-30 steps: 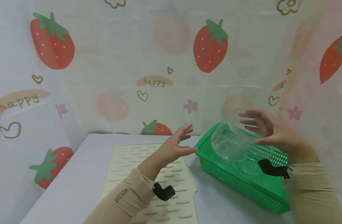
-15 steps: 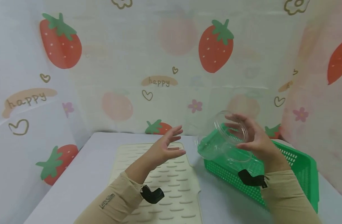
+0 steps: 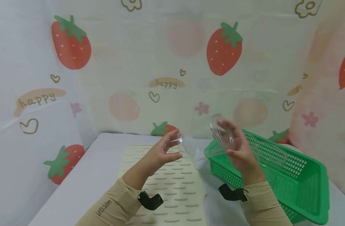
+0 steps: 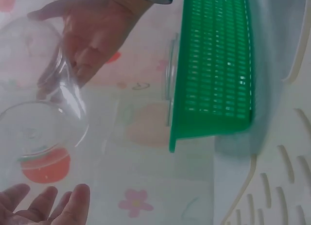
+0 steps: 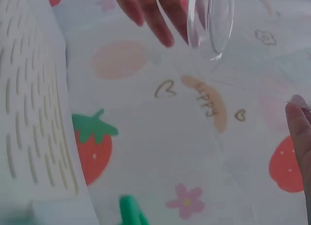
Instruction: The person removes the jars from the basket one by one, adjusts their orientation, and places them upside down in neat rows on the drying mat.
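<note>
**Clear vessel held crosswise above a mat and basket**

A cream ridged mat (image 3: 186, 188) lies beside a green basket (image 3: 326, 191) containing clear round pieces (image 3: 271, 152); the right forearm partly screens the basket. Above, the right hand (image 3: 240, 146) grips a clear vessel (image 3: 221, 135). Its long axis runs crosswise, one end facing the spread left hand (image 3: 162, 150); whether they touch cannot be told.

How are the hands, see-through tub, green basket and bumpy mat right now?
Clear tub, in the air, tipped sideways
Right hand, holding the tub
Left hand, raised, thumb apart from fingers
Green basket, upright, clear plastic pieces inside
Bumpy mat, flat on the table
</note>
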`<action>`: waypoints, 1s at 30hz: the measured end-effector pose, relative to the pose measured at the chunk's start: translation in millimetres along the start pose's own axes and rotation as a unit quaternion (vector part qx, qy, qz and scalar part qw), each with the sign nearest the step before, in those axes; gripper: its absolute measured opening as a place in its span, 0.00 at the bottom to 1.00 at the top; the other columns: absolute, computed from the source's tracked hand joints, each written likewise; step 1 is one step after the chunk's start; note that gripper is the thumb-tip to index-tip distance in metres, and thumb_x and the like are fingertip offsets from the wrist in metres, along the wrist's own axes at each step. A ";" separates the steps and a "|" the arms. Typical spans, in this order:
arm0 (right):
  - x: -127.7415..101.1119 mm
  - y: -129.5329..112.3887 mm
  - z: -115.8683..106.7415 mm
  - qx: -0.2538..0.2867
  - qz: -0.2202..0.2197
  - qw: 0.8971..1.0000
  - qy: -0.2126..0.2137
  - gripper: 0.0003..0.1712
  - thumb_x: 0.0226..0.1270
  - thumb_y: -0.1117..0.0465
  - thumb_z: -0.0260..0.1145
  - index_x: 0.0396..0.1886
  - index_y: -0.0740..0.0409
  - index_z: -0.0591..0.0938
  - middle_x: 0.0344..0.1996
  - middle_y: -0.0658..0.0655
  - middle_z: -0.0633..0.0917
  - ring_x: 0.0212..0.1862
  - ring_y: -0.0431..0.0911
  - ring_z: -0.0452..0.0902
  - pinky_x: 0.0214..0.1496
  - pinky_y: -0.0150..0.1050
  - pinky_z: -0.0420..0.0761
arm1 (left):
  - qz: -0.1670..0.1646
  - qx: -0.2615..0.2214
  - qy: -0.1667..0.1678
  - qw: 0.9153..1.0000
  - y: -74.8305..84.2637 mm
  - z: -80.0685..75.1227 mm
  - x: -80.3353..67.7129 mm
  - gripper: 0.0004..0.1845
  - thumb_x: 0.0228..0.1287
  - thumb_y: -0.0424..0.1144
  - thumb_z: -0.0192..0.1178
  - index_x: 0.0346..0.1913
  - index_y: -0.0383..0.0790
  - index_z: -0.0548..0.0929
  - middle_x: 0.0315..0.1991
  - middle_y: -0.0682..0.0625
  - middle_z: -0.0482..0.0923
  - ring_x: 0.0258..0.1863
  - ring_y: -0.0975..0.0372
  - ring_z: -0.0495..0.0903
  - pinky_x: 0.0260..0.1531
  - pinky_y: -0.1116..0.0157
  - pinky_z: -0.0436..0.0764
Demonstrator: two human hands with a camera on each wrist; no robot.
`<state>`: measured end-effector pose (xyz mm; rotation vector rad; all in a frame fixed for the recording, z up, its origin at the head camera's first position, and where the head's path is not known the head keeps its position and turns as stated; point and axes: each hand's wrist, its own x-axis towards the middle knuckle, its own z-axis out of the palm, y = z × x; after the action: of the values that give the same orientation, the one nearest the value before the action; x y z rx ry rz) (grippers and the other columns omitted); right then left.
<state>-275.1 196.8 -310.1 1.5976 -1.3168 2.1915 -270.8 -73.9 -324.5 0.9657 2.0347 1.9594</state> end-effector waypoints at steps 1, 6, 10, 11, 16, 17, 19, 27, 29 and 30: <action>-0.2 2.7 1.9 0.014 -0.005 1.000 0.003 0.43 0.55 0.67 0.67 0.65 0.70 0.53 0.63 0.65 0.62 0.63 0.56 0.61 0.66 0.46 0.62 | 0.000 -0.008 -0.002 1.000 -0.6 0.0 -0.5 0.41 0.57 0.34 0.61 0.70 0.50 0.52 0.68 0.50 0.52 0.67 0.56 0.54 0.57 0.52 0.68; 0.6 12.3 10.1 0.060 -0.023 0.998 0.021 0.44 0.55 0.68 0.67 0.65 0.71 0.52 0.61 0.63 0.63 0.65 0.61 0.58 0.67 0.51 0.58 | 0.009 -0.051 -0.015 0.999 -2.4 1.4 -1.6 0.41 0.57 0.35 0.62 0.70 0.44 0.51 0.68 0.46 0.52 0.67 0.52 0.52 0.57 0.55 0.68; 0.8 17.3 14.8 0.078 -0.025 0.996 0.038 0.43 0.55 0.68 0.67 0.65 0.71 0.52 0.60 0.62 0.65 0.65 0.62 0.57 0.66 0.50 0.59 | 0.028 -0.084 -0.027 0.996 -4.4 3.0 -1.1 0.42 0.56 0.39 0.64 0.69 0.40 0.51 0.68 0.45 0.51 0.67 0.49 0.51 0.54 0.61 0.70; 0.7 18.4 15.9 0.077 -0.022 0.996 0.044 0.43 0.55 0.68 0.67 0.65 0.71 0.52 0.60 0.62 0.65 0.65 0.61 0.58 0.66 0.50 0.60 | 0.031 -0.093 -0.028 0.995 -5.0 3.5 -0.9 0.43 0.55 0.39 0.64 0.69 0.39 0.51 0.68 0.45 0.51 0.67 0.49 0.52 0.53 0.63 0.71; 0.2 23.2 20.6 0.058 -0.010 0.996 0.065 0.44 0.56 0.64 0.68 0.65 0.69 0.52 0.60 0.61 0.65 0.64 0.60 0.59 0.65 0.49 0.61 | 0.037 -0.121 -0.028 0.992 -6.8 5.9 -0.4 0.45 0.54 0.42 0.66 0.69 0.37 0.50 0.68 0.45 0.51 0.66 0.50 0.54 0.52 0.66 0.71; 0.3 24.0 21.1 0.056 -0.009 0.996 0.068 0.44 0.56 0.63 0.68 0.65 0.69 0.52 0.60 0.61 0.65 0.64 0.60 0.59 0.65 0.49 0.61 | 0.036 -0.129 -0.027 0.991 -6.9 6.4 -0.4 0.46 0.53 0.43 0.66 0.69 0.37 0.50 0.68 0.44 0.51 0.66 0.50 0.54 0.52 0.66 0.71; 0.7 25.3 22.2 0.051 -0.006 0.996 0.075 0.44 0.56 0.62 0.68 0.65 0.69 0.52 0.60 0.61 0.65 0.64 0.60 0.59 0.65 0.49 0.61 | 0.038 -0.145 -0.030 0.988 -7.1 6.8 -0.3 0.49 0.52 0.45 0.67 0.70 0.37 0.48 0.69 0.42 0.48 0.67 0.49 0.53 0.54 0.65 0.71; 1.6 30.6 23.2 0.050 0.009 0.995 0.083 0.44 0.56 0.61 0.68 0.65 0.65 0.53 0.64 0.64 0.60 0.65 0.61 0.57 0.66 0.50 0.60 | 0.050 -0.174 -0.026 0.983 -5.9 5.8 -0.4 0.55 0.49 0.48 0.69 0.72 0.39 0.43 0.70 0.38 0.46 0.67 0.46 0.51 0.62 0.54 0.63; 1.3 31.9 23.3 0.054 0.010 0.995 0.082 0.43 0.56 0.63 0.67 0.65 0.66 0.53 0.65 0.67 0.58 0.65 0.61 0.57 0.66 0.50 0.60 | 0.051 -0.180 -0.018 0.982 -6.5 5.0 0.1 0.56 0.48 0.49 0.70 0.72 0.40 0.44 0.69 0.39 0.47 0.67 0.46 0.52 0.62 0.52 0.61; 1.1 32.3 23.2 0.055 0.010 0.995 0.080 0.42 0.57 0.64 0.67 0.65 0.66 0.53 0.65 0.67 0.57 0.65 0.61 0.56 0.66 0.50 0.60 | 0.051 -0.185 -0.016 0.981 -6.6 4.7 0.2 0.54 0.50 0.47 0.68 0.72 0.40 0.44 0.70 0.40 0.47 0.67 0.46 0.51 0.63 0.51 0.60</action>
<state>-276.9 160.4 -326.0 1.4136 -1.1912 2.3862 -270.7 -69.5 -331.2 1.0175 1.5480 2.2492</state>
